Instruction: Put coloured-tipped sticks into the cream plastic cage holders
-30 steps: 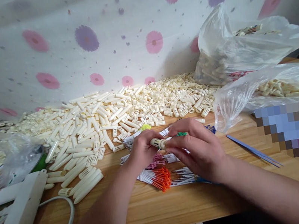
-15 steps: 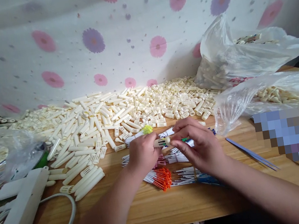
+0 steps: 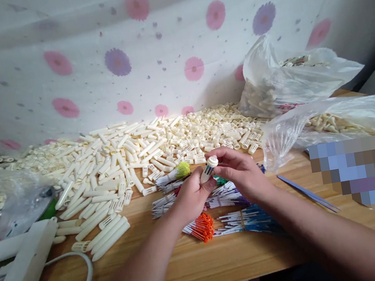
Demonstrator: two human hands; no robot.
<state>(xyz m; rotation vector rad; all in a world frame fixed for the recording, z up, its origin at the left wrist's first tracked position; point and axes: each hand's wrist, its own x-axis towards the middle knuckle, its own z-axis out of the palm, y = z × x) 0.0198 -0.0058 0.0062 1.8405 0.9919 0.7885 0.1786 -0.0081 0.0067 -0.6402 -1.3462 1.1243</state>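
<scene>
Above a wooden table [image 3: 201, 271], near its front edge, a person's two bare hands meet around a small cream-coloured slotted barrel [image 3: 206, 174], tilted with its capped end up. The left hand [image 3: 189, 196] holds it, thumb and fingers closed around its lower part. The right hand [image 3: 244, 174] reaches in from the other side, its thumb and forefinger curved narrowly about the white cap [image 3: 212, 160]; whether they press, turn or only steady it, I cannot tell. Dark and coloured strips show in the slots (too small to count).

For good handling, my judgement is to grip low with the left hand, leaving the slots uncovered, and to apply any push straight along the barrel, gently, since sideways force could tilt the cap or jam the strips.

Beneath and beside the hands lie bundles of thin white sticks: a yellow-tipped bundle [image 3: 178, 172] behind, an orange-tipped bundle [image 3: 201, 227] in front, a blue-tipped bundle [image 3: 253, 220] beside that. Blue tweezers [image 3: 308, 192] rest to the right, apart from both hands.
</scene>
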